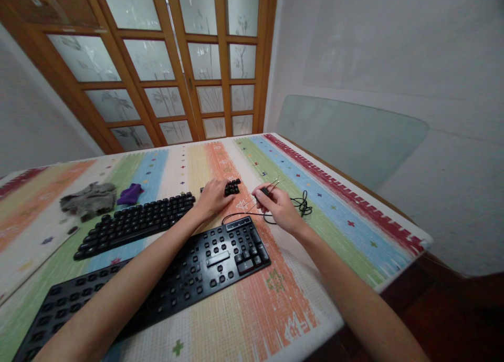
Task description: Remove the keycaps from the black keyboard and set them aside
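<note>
My right hand (280,207) is closed round a wire keycap puller (263,192), its black handle between the fingers and its thin wire ends pointing up and away. My left hand (213,196) lies over a small group of black keycaps (233,186), thumb apart from the fingers; some fingertips are hidden. Below both hands is a black keyboard (185,278), most of its keycaps off and bare switch stems showing. A few keycaps (247,259) sit at its right end. My left forearm crosses in front of it.
Behind the keyboard, black keycaps in close rows (136,223) form a long block. A grey cloth (90,199) and a purple cloth (129,194) lie at the left. A black cable (303,207) coils right of my right hand. The striped tablecloth (326,215) covers the table.
</note>
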Motion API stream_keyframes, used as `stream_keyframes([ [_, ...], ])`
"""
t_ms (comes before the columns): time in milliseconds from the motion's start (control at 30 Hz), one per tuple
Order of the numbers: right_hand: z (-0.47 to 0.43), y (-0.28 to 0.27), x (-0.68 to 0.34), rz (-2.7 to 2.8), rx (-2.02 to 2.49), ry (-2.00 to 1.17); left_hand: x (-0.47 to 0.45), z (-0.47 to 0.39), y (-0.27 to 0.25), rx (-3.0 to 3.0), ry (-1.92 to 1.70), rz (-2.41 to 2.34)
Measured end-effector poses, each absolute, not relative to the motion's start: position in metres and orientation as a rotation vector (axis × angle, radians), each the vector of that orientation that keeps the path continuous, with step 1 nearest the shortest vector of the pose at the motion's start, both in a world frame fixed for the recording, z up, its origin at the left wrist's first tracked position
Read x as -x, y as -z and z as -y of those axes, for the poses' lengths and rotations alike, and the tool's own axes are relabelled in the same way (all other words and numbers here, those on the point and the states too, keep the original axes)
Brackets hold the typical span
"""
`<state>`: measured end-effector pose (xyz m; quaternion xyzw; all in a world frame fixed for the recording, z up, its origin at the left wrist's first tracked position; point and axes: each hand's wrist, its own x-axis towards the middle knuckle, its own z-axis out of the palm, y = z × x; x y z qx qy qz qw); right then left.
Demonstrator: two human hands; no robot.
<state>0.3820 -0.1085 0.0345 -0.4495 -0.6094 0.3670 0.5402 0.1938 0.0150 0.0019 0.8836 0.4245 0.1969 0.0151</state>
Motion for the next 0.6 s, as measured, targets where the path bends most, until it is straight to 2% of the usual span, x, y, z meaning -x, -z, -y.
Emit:
stream_keyframes([
  [600, 0.1074, -0.0309, -0.3831, 1.456, 1.057, -0.899, -0.1988, -0.0157, -0.0006, -2.748, -0.561, -1.367],
])
